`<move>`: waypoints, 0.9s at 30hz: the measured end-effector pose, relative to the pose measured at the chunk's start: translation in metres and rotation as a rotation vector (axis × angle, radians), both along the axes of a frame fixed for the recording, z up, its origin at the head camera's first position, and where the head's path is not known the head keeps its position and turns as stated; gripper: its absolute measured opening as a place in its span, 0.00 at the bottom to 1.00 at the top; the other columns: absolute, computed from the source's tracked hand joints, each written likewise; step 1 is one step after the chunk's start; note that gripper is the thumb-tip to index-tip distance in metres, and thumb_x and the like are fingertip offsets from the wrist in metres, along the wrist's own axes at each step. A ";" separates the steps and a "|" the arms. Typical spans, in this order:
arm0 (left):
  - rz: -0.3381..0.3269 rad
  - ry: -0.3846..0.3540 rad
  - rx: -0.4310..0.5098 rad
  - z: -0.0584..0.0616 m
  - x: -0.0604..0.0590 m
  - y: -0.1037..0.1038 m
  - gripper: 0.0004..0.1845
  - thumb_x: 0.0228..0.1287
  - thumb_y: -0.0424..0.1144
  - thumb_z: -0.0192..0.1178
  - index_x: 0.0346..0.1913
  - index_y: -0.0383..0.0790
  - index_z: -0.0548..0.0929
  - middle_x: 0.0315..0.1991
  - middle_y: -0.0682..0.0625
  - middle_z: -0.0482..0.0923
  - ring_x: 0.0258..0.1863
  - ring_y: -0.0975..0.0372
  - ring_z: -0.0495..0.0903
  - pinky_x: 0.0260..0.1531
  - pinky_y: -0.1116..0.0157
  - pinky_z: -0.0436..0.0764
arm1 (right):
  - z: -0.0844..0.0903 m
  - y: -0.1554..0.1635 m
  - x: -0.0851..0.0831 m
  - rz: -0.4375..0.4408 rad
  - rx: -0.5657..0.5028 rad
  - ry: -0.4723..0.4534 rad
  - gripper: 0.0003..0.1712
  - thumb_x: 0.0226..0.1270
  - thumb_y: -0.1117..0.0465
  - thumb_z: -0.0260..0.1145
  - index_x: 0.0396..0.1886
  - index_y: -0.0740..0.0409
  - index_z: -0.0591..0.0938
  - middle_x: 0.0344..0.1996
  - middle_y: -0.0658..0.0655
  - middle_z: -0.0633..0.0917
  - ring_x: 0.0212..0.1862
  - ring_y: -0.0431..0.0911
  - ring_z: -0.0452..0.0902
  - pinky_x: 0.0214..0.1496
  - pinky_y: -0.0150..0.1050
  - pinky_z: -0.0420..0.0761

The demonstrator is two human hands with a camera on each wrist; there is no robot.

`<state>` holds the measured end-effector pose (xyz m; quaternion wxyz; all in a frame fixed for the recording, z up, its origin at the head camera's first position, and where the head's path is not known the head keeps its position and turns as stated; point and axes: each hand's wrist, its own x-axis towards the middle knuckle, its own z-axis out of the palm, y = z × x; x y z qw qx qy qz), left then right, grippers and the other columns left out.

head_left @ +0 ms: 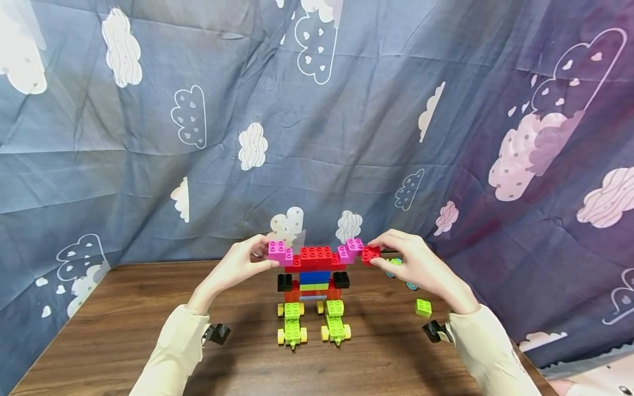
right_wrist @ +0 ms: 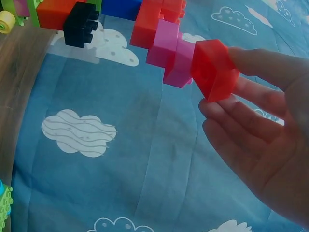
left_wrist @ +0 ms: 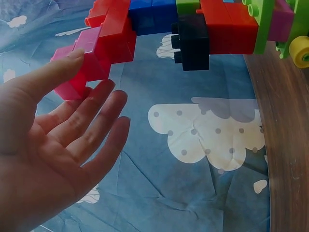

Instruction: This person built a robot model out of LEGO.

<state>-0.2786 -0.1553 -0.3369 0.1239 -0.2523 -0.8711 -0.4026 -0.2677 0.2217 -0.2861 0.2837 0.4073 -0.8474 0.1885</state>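
A build of toy bricks stands on the table, with red bricks [head_left: 316,253] across its top, a blue brick [head_left: 315,277] below and a black brick [head_left: 341,280] on each side. Two green wheeled bases [head_left: 334,324] with yellow wheels carry it. My left hand [head_left: 241,259] pinches the stepped pink bricks [head_left: 277,249] at the left end, thumb on the near face. Between the thumb and fingers of my right hand [head_left: 411,261] is a red brick [right_wrist: 212,70], tilted and right beside the pink bricks [right_wrist: 173,53] of the right end.
A loose green brick [head_left: 423,307] lies on the wooden table [head_left: 238,363] to the right. Behind my right hand are green and blue toy pieces [head_left: 394,266], partly hidden. A dark blue cloth [head_left: 317,126] with cloud prints hangs behind the table.
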 end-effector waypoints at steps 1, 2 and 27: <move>-0.006 -0.001 0.004 0.000 0.000 0.000 0.21 0.58 0.41 0.72 0.51 0.36 0.79 0.40 0.44 0.86 0.40 0.58 0.83 0.48 0.52 0.85 | 0.000 0.001 0.001 0.001 -0.007 -0.005 0.16 0.52 0.61 0.78 0.42 0.54 0.87 0.37 0.47 0.87 0.39 0.39 0.83 0.45 0.20 0.76; -0.009 -0.002 0.006 0.000 0.000 0.001 0.21 0.58 0.41 0.72 0.51 0.36 0.79 0.40 0.44 0.86 0.40 0.58 0.83 0.48 0.52 0.85 | 0.000 0.001 0.002 0.000 -0.012 -0.010 0.16 0.52 0.61 0.78 0.43 0.54 0.87 0.37 0.47 0.88 0.39 0.39 0.83 0.45 0.20 0.76; -0.025 0.016 -0.005 -0.002 -0.003 0.001 0.22 0.59 0.44 0.71 0.54 0.40 0.79 0.40 0.50 0.84 0.39 0.62 0.80 0.43 0.69 0.83 | 0.018 -0.040 -0.014 0.086 -0.009 -0.073 0.15 0.57 0.58 0.76 0.45 0.51 0.87 0.38 0.46 0.88 0.37 0.40 0.81 0.42 0.35 0.82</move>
